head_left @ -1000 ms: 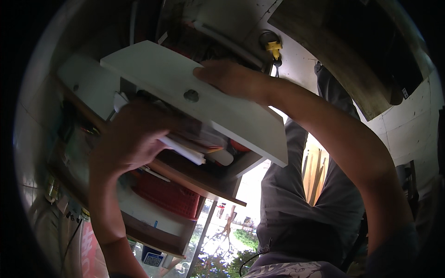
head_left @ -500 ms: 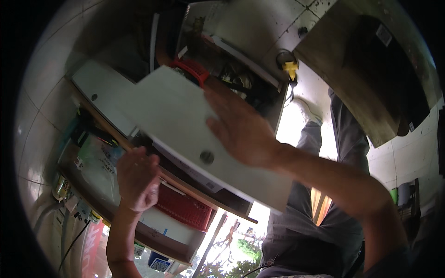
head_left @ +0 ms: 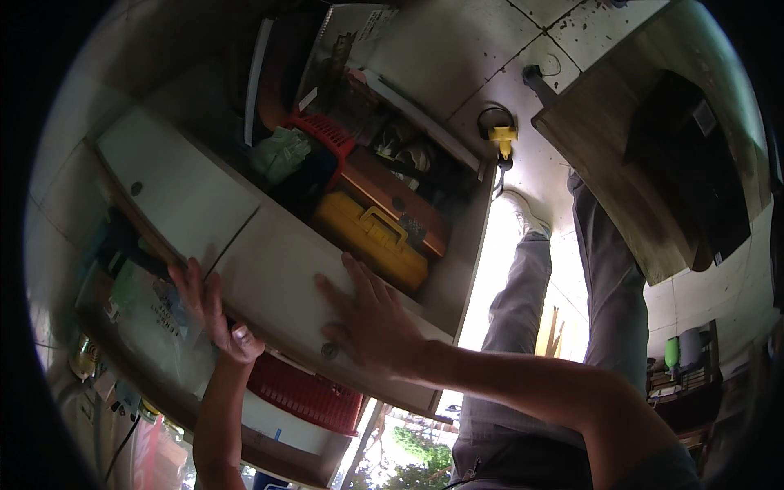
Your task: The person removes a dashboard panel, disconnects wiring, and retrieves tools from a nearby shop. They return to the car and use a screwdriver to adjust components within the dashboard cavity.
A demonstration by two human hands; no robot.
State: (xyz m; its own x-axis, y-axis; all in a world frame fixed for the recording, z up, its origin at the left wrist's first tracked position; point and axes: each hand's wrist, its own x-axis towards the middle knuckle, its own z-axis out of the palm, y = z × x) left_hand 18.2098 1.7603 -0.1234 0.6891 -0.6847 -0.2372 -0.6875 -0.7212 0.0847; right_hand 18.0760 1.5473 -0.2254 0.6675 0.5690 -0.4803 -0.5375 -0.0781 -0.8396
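My right hand [head_left: 367, 322] lies with fingers spread on a white panel [head_left: 278, 278], which has a round recessed fitting and sits in line with a second white panel [head_left: 163, 180]. My left hand [head_left: 216, 314] is open, fingers at the near edge of the right-hand panel by the seam between the two. Just beyond the panels, the cabinet interior shows a yellow toolbox [head_left: 367, 241], a copper-brown box [head_left: 425, 220], a red basket [head_left: 322, 131] and a greenish bag [head_left: 278, 151]. A red perforated basket [head_left: 302, 388] shows on a shelf below.
At right stand a wooden board structure with a dark surface [head_left: 588, 131] and a shelf rack [head_left: 686, 384]. A yellow plug with cable [head_left: 503, 139] is on the tiled floor [head_left: 457, 57]. My legs [head_left: 608, 286] are in view. Plastic bags [head_left: 155, 327] fill the lower left shelf.
The white panel came down from a raised, angled position into line with the other, uncovering the yellow toolbox. My right hand moved down and left with it; my left hand's fingers spread.
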